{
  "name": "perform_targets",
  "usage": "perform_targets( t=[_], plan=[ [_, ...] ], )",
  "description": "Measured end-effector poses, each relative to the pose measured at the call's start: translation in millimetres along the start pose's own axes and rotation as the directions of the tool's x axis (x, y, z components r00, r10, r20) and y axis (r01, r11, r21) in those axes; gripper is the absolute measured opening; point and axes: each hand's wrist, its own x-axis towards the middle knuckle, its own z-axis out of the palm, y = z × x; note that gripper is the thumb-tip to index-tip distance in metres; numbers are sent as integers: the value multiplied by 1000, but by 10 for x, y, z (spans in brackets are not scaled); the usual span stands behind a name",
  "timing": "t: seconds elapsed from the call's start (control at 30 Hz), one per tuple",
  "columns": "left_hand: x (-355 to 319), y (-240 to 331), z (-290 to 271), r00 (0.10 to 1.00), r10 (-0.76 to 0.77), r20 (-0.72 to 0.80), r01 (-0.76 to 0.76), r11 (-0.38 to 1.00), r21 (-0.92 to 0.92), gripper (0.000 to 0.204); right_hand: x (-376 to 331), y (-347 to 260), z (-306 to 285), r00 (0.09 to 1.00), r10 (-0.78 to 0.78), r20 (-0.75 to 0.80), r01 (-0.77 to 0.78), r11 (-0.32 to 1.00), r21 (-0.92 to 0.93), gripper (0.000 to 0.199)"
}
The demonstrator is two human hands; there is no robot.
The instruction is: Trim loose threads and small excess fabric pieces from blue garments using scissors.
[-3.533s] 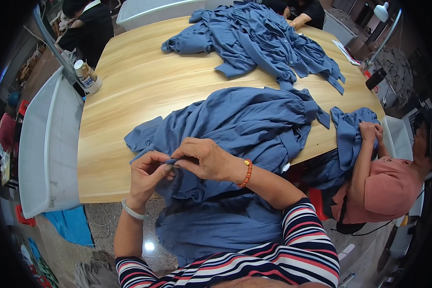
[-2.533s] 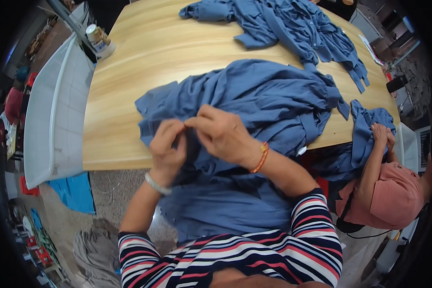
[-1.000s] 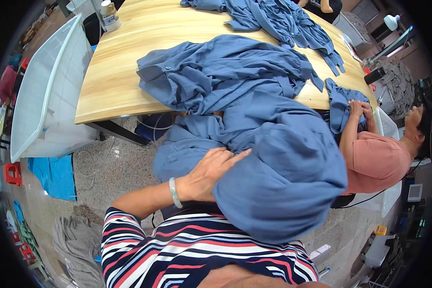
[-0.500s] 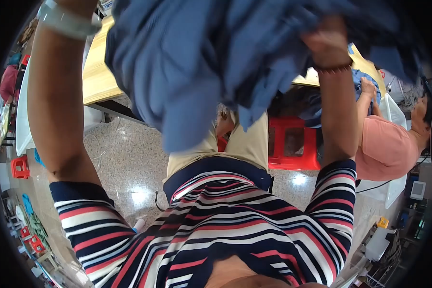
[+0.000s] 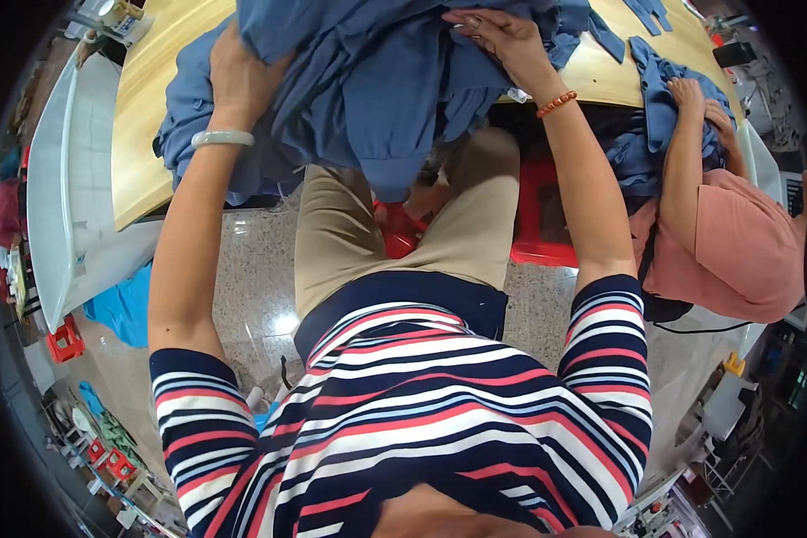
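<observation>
A: Where is the blue garment (image 5: 390, 99) found?
B: It is bunched at the near edge of the wooden table (image 5: 143, 134), with folds hung over the wearer's lap.
A: How is it held?
B: Cloth is gripped by the left hand (image 5: 240, 82), its fingertips covered by folds. The right hand (image 5: 507, 45) is laid against the cloth, fingers drawn close together; whether anything is pinched cannot be told.
A: Which containers can be seen?
B: A large, pale, translucent bin (image 5: 72, 202) is placed beside the table's left end; its contents cannot be made out. A small capped bottle (image 5: 123, 15) is cut off by the upper edge. At right, another pale bin (image 5: 759, 166) is partly hidden by a co-worker (image 5: 726, 242), by whom blue fabric (image 5: 656, 103) is handled.
</observation>
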Motion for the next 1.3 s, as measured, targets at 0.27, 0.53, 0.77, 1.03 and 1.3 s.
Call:
perform_targets(
  t=[0.27, 0.53, 0.77, 1.03, 1.3],
  plan=[
    [-190, -187, 27, 997, 66, -48, -53, 972, 230, 56, -12, 376, 74, 974, -48, -221, 103, 963, 249, 16],
    [-181, -288, 82, 993, 82, -79, -56, 954, 294, 49, -101, 165, 177, 920, -298, -254, 295, 954, -51, 16],
    [-188, -425, 23, 995, 93, -43, -76, 952, 296, 46, -81, 305, 164, 903, -318, -289, 340, 940, 26, 15],
    [-243, -456, -3, 998, 56, -27, -45, 947, 318, 51, -131, 178, 176, 794, -548, -263, 474, 829, -296, 14],
    [-272, -338, 7, 999, 1, -45, 11, 965, 263, 51, -129, 222, 217, 853, -416, -316, 412, 907, -81, 14]
  ],
)
